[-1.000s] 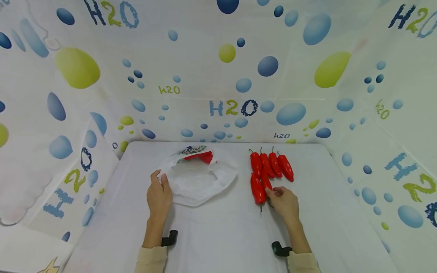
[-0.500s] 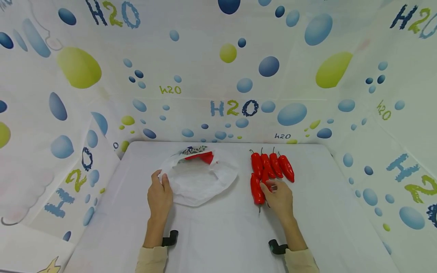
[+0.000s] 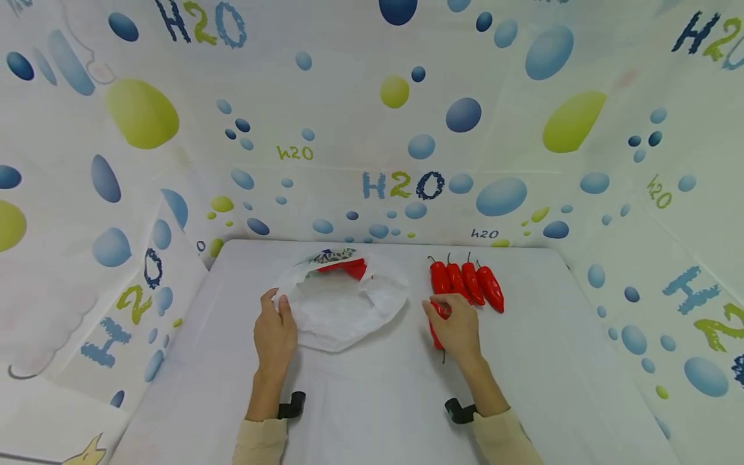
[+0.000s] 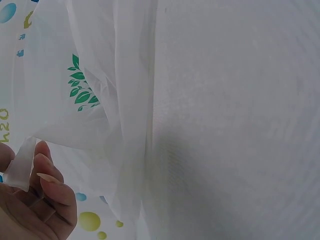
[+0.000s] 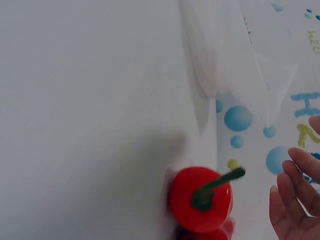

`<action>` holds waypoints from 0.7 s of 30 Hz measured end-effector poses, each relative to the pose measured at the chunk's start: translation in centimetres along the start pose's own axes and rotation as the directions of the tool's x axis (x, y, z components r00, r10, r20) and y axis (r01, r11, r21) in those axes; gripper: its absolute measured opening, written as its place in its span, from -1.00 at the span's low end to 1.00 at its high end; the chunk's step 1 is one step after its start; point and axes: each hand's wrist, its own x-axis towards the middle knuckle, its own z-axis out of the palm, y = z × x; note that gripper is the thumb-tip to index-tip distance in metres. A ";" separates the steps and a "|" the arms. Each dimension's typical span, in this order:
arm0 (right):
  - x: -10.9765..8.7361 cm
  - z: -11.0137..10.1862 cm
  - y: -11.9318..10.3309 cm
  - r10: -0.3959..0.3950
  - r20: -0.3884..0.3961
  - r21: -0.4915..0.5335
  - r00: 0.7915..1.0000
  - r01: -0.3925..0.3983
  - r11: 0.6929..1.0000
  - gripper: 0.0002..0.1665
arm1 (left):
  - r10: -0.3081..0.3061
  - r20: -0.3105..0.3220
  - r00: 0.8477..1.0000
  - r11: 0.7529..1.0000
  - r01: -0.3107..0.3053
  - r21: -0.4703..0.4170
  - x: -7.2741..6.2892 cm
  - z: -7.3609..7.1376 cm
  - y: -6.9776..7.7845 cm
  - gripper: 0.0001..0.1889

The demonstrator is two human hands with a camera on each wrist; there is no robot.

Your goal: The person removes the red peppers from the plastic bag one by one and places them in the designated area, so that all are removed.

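Observation:
A white plastic bag (image 3: 343, 316) lies on the table with its mouth facing front; something red (image 3: 353, 268) shows inside. My left hand (image 3: 275, 336) pinches the bag's rim between thumb and fingers, and the left wrist view shows the film held there. My right hand (image 3: 458, 326) hovers over a red pepper (image 3: 437, 336) whose stem points toward me, thumb and fingers spread around it. In the right wrist view that pepper (image 5: 200, 200) stands apart from the loosely bent fingers (image 5: 295, 195). Another red shape lies beside it, mostly cut off by the frame.
Several red peppers (image 3: 490, 289) lie in a row behind my right hand, stems pointing away. The white table (image 3: 372, 400) ends at a back wall (image 3: 325, 194) printed with blue and green drops. Black camera mounts (image 3: 461, 411) sit at both wrists.
My right hand has moved left from the front row's right-hand pepper to above the left-hand one, covering part of it. My left hand still holds the bag's rim in the same spot.

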 end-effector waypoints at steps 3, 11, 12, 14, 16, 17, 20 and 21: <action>0.3 0.6 -0.8 -0.019 0.011 -0.001 1.000 0.019 1.000 -0.60 | -0.003 -0.001 1.000 1.000 0.003 0.005 0.0 0.0 0.0 -0.48; 0.8 2.1 -2.8 -0.100 0.044 0.043 0.994 0.098 0.994 -0.68 | -0.008 -0.002 1.000 1.000 0.008 -0.025 0.1 0.0 -0.2 -0.47; 0.9 2.4 -2.9 -0.102 0.054 0.042 0.993 0.100 0.994 -0.69 | -0.009 0.000 1.000 1.000 0.009 -0.027 0.2 0.0 -0.2 -0.47; 1.0 2.7 -3.3 -0.104 0.073 0.049 0.992 0.101 0.994 -0.69 | -0.011 0.000 1.000 1.000 0.011 -0.029 0.2 0.1 -0.3 -0.47; 1.1 3.1 -3.7 -0.106 0.091 0.056 0.990 0.102 0.993 -0.68 | -0.013 -0.003 1.000 1.000 0.013 -0.025 0.2 0.1 -0.3 -0.48; 1.2 3.3 -3.9 -0.115 0.098 0.058 0.989 0.109 0.992 -0.68 | -0.012 -0.005 1.000 1.000 0.012 -0.024 0.1 0.1 -0.3 -0.48; 1.3 3.7 -4.6 -0.137 0.111 0.058 0.984 0.131 0.990 -0.67 | -0.014 -0.003 1.000 1.000 0.014 -0.025 0.1 0.0 -0.2 -0.48; 1.3 3.9 -4.8 -0.146 0.114 0.057 0.983 0.140 0.988 -0.66 | -0.014 -0.003 1.000 1.000 0.014 -0.024 0.1 0.0 -0.2 -0.49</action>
